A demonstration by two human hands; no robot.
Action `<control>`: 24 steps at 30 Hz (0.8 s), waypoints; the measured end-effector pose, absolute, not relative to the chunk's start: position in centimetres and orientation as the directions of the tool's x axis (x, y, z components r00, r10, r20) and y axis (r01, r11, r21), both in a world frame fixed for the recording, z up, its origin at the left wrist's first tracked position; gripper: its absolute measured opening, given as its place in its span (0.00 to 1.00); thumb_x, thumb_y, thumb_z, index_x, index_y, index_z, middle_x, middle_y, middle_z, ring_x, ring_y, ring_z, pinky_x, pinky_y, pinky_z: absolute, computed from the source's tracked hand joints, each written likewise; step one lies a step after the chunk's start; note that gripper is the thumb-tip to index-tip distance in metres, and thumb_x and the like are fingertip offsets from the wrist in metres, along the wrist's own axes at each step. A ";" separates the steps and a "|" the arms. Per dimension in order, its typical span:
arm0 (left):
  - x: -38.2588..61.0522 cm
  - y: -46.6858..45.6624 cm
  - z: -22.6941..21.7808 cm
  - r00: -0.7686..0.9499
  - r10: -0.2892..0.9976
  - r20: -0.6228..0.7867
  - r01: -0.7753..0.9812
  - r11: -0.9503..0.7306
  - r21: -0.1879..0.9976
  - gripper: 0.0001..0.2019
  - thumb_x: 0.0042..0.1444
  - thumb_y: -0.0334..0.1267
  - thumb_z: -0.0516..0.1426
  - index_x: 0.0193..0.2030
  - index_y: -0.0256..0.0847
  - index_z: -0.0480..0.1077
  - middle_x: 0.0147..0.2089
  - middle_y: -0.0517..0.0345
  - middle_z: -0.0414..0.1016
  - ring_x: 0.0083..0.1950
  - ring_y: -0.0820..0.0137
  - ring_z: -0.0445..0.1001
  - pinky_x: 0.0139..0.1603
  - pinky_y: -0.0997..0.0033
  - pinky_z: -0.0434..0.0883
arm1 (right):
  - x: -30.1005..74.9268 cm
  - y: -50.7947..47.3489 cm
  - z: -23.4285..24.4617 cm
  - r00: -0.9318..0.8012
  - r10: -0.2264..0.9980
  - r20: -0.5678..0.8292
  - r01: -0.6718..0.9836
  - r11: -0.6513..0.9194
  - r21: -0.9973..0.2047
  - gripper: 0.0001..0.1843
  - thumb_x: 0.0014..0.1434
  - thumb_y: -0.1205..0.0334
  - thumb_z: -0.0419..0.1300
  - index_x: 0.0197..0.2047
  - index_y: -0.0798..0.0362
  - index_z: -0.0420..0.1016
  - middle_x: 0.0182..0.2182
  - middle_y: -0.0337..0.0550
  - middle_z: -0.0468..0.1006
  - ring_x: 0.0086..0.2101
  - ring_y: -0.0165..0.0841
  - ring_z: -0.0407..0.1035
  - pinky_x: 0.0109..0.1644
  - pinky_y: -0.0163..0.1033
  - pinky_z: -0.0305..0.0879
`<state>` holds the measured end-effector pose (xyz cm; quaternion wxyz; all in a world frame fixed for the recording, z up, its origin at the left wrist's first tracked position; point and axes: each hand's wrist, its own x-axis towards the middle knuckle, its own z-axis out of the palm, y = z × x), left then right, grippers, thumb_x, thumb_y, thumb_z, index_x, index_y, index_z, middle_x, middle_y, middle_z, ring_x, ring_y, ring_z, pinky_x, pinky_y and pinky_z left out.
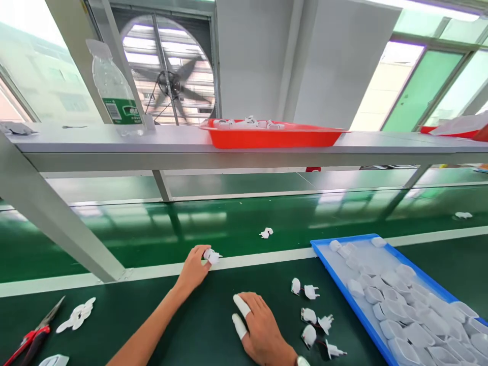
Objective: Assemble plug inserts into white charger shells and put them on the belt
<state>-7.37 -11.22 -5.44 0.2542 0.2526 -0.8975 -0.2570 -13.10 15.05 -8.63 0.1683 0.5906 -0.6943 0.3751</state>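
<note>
My left hand [193,269] reaches out to the far edge strip of the work surface. Its fingers are closed on a small white plug piece [212,256] whose prongs point right. Nearer to me, my right hand [263,328] lies on the dark green mat with nothing seen in it. White covers wrap two of its fingertips, which are apart. Just to its right are several white plug pieces in pairs, among them one pair's plug [311,292] and a rounded white part [308,335]. Some pairs are joined by thin dark wires.
A blue tray [331,274] of white plastic shells stands at right. Red-handled pliers [38,333] and flat white pieces [78,315] lie at left. Beyond the strip, another white piece [266,233] sits on the green belt. A shelf [175,147] above bears a red tray [274,140] and a bottle [114,91].
</note>
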 end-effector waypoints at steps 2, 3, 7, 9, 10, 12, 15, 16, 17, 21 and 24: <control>-9.3 -14.3 -4.8 -0.693 -0.646 0.320 -0.398 0.712 0.578 0.15 0.52 0.31 0.59 0.48 0.37 0.76 0.49 0.44 0.80 0.51 0.56 0.80 0.54 0.55 0.76 | -13.1 14.7 -10.0 -0.187 -0.715 0.674 -0.965 0.004 -0.264 0.22 0.61 0.72 0.55 0.58 0.53 0.72 0.46 0.54 0.80 0.43 0.44 0.75 0.45 0.50 0.77; -9.8 -15.5 -4.6 -0.671 -0.670 0.317 -0.428 0.700 0.572 0.14 0.53 0.32 0.59 0.46 0.36 0.76 0.47 0.45 0.80 0.48 0.56 0.80 0.52 0.56 0.77 | -13.2 14.5 -10.8 -0.161 -0.721 0.674 -0.971 -0.006 -0.239 0.20 0.60 0.72 0.56 0.55 0.53 0.74 0.44 0.54 0.80 0.41 0.44 0.75 0.42 0.48 0.77; -9.4 -17.2 -4.3 -0.600 -0.733 0.321 -0.511 0.660 0.552 0.15 0.50 0.32 0.59 0.46 0.36 0.75 0.44 0.45 0.80 0.48 0.54 0.80 0.52 0.56 0.77 | -13.6 13.9 -13.2 -0.096 -0.770 0.631 -0.982 -0.029 -0.185 0.08 0.58 0.69 0.58 0.40 0.52 0.77 0.41 0.54 0.80 0.39 0.44 0.73 0.38 0.46 0.76; -8.4 -16.2 -4.6 -0.568 -0.750 0.340 -0.529 0.648 0.547 0.20 0.52 0.33 0.57 0.53 0.34 0.73 0.51 0.40 0.77 0.56 0.50 0.76 0.58 0.49 0.73 | -13.8 14.0 -13.3 -0.097 -0.814 0.573 -0.979 -0.025 -0.201 0.04 0.57 0.67 0.60 0.35 0.52 0.77 0.43 0.53 0.80 0.40 0.43 0.73 0.39 0.46 0.75; -7.9 -15.3 -4.8 -0.555 -0.750 0.360 -0.526 0.652 0.546 0.22 0.53 0.34 0.56 0.56 0.33 0.71 0.56 0.37 0.74 0.61 0.47 0.72 0.62 0.45 0.70 | -13.8 14.2 -13.1 -0.103 -0.834 0.542 -0.977 -0.017 -0.211 0.04 0.56 0.67 0.61 0.35 0.52 0.77 0.45 0.53 0.79 0.41 0.43 0.72 0.40 0.46 0.75; -6.9 -12.9 -5.8 -0.551 -0.721 0.421 -0.478 0.686 0.548 0.26 0.58 0.38 0.53 0.63 0.32 0.66 0.63 0.34 0.67 0.69 0.45 0.63 0.68 0.40 0.64 | -13.6 14.6 -12.2 -0.101 -0.870 0.482 -0.976 -0.008 -0.219 0.04 0.54 0.65 0.62 0.35 0.54 0.77 0.48 0.53 0.79 0.43 0.43 0.72 0.42 0.46 0.75; -5.9 -8.9 -8.3 -0.618 -0.601 0.507 -0.290 0.774 0.563 0.27 0.62 0.45 0.52 0.67 0.38 0.63 0.64 0.39 0.67 0.67 0.48 0.66 0.67 0.41 0.67 | -13.2 15.0 -10.4 -0.100 -0.906 0.411 -0.978 0.014 -0.208 0.10 0.58 0.61 0.63 0.43 0.55 0.77 0.51 0.51 0.78 0.45 0.42 0.72 0.47 0.45 0.74; -5.6 -7.8 -9.2 -0.654 -0.564 0.505 -0.231 0.784 0.576 0.27 0.62 0.46 0.53 0.66 0.41 0.64 0.63 0.41 0.68 0.65 0.50 0.69 0.66 0.42 0.69 | -13.3 15.1 -9.7 -0.116 -0.909 0.401 -0.978 0.033 -0.208 0.12 0.59 0.60 0.62 0.46 0.54 0.77 0.51 0.49 0.78 0.45 0.41 0.72 0.49 0.45 0.73; -5.4 -6.9 -10.1 -0.694 -0.527 0.490 -0.182 0.787 0.590 0.26 0.62 0.47 0.54 0.65 0.43 0.66 0.61 0.44 0.70 0.63 0.51 0.71 0.65 0.43 0.71 | -13.6 15.2 -9.0 -0.147 -0.904 0.400 -0.976 0.067 -0.208 0.13 0.61 0.60 0.62 0.49 0.54 0.76 0.52 0.48 0.78 0.46 0.41 0.72 0.50 0.44 0.73; -4.9 -6.3 -12.4 -0.790 -0.433 0.435 -0.088 0.782 0.617 0.20 0.59 0.49 0.56 0.55 0.48 0.75 0.57 0.51 0.77 0.57 0.53 0.77 0.60 0.47 0.76 | -18.5 17.5 -5.7 -0.396 -0.815 0.423 -0.917 0.373 -0.140 0.13 0.62 0.62 0.63 0.50 0.51 0.76 0.54 0.46 0.78 0.51 0.39 0.72 0.56 0.43 0.70; -5.0 -7.3 -13.1 -0.781 -0.441 0.443 -0.084 0.777 0.624 0.17 0.57 0.50 0.57 0.50 0.49 0.78 0.55 0.53 0.79 0.55 0.52 0.79 0.58 0.47 0.78 | -24.7 21.7 -3.1 -0.607 -0.652 0.454 -0.764 0.636 -0.107 0.03 0.61 0.67 0.64 0.40 0.54 0.78 0.51 0.55 0.78 0.52 0.46 0.72 0.54 0.51 0.70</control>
